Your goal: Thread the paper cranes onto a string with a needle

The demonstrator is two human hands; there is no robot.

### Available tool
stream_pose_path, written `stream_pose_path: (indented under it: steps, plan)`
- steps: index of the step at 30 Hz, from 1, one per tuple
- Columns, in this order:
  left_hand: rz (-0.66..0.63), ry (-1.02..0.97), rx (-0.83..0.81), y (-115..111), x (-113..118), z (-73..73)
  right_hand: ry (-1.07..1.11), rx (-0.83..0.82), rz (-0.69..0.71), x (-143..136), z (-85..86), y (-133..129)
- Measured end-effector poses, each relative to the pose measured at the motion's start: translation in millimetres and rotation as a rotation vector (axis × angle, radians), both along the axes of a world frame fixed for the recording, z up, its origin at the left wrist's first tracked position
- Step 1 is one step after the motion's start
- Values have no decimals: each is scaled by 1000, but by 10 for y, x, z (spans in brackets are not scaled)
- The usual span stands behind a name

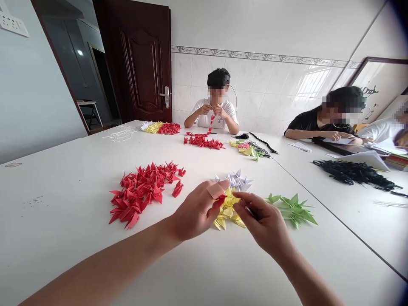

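Observation:
My left hand [200,207] pinches a small red folded-paper crane [219,200] between thumb and fingers, above the middle of the table. Close on its right, my right hand [263,216] has thumb and index finger pressed together; whatever they grip is too small to make out. Beneath and behind both hands lie yellow paper cranes [230,211], partly covered by them. White paper cranes [239,182] sit just beyond. To the right of my right hand is a cluster of green paper cranes [295,210]. A large heap of red paper cranes [145,191] spreads out to the left.
Across the white table [79,255], a person [216,110] holds a red strand near more red cranes [205,141]. Another person [321,119] works with paper at the right. Black cords [357,173] lie on the right, white strings [119,134] at the far left.

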State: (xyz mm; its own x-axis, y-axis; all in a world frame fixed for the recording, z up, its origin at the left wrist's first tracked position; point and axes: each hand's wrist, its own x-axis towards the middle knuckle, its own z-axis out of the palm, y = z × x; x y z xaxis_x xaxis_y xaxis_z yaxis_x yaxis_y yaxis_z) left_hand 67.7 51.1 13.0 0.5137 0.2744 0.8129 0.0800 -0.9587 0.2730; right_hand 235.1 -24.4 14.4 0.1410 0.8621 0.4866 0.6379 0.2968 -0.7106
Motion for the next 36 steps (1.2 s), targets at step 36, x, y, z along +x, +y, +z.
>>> stream_pose_path:
  steps: [36]
  plan:
    - [-177,-219,-212,-156,29,149,69,125,185,-40,6,-71]
